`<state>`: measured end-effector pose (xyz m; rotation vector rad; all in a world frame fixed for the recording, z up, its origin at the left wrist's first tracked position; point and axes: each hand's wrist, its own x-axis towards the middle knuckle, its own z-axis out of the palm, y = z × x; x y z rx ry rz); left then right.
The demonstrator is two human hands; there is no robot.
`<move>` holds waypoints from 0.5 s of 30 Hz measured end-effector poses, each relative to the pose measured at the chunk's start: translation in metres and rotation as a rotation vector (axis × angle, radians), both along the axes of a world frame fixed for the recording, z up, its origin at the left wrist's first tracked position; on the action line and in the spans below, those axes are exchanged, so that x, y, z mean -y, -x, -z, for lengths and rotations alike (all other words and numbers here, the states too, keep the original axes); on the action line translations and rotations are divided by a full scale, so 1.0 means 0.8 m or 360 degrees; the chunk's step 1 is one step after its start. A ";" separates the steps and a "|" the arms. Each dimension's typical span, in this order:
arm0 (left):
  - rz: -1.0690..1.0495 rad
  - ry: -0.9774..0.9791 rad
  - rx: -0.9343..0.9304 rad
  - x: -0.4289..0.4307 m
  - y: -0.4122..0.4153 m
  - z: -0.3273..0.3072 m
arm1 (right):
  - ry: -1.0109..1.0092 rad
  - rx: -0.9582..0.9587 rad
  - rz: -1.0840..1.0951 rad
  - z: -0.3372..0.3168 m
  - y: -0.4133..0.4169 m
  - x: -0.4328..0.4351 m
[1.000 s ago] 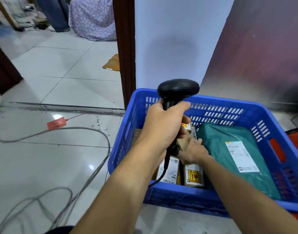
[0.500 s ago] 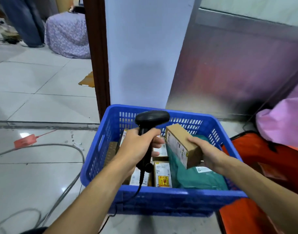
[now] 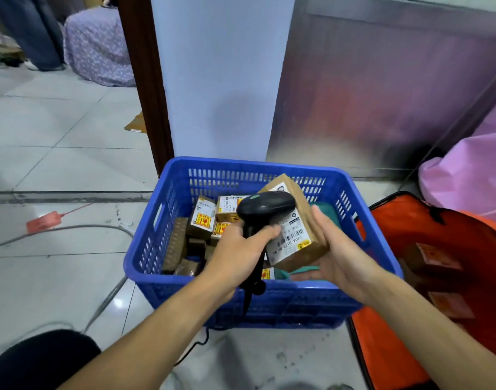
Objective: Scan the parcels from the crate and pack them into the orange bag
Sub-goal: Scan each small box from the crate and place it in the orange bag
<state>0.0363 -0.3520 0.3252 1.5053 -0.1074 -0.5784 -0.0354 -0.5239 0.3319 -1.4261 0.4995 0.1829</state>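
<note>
Fingers of your left hand (image 3: 238,251) are wrapping tight round the scanner (image 3: 265,205) grip. Those of your right hand (image 3: 339,254) are cupping one box (image 3: 296,244) from below and from its right side, with the thumb lying along its upper edge.

A second ago that right hand was reaching down among the parcels in the crate (image 3: 269,301). Half a second ago it was lifting the box up beside the scanner. Now you are holding it above the crate's near right part, tilted, with the white label facing up. The scanner head is sitting right over the label's upper half, touching it or just above it.

So the pick is done and, as I judge it, you are scanning; whether the read has registered is not showing. Several small boxes (image 3: 203,220) and a green mailer (image 3: 332,211) are still lying in the crate, so the task is looking far from finished.

The orange bag (image 3: 381,347) is lying open just to the crate's right, with packed boxes (image 3: 435,256) already inside. The next move is likely a short carry rightward over the crate rim. The cord (image 3: 246,305) is hanging down across the crate's front wall, so be watching that it is not snagging.
</note>
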 end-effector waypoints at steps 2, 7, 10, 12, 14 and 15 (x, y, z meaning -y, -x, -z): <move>-0.0027 -0.0124 0.0087 -0.003 -0.003 0.005 | 0.0202 0.0036 -0.0144 -0.003 0.001 -0.005; 0.0003 -0.0105 0.0036 -0.003 -0.010 0.006 | 0.0616 -0.0056 -0.0123 -0.010 -0.006 0.004; -0.0056 -0.0048 -0.0004 -0.003 -0.017 0.006 | 0.1124 -0.0023 -0.0083 -0.015 -0.008 0.026; -0.0096 -0.0091 0.0011 -0.004 -0.023 0.007 | 0.1286 0.0034 0.0004 -0.015 -0.007 0.044; -0.0109 -0.0098 0.0013 -0.006 -0.026 0.007 | 0.1229 0.0140 0.0188 -0.012 -0.009 0.061; -0.0111 -0.0087 0.0010 -0.007 -0.027 0.007 | 0.1172 0.0203 0.0300 -0.011 -0.010 0.067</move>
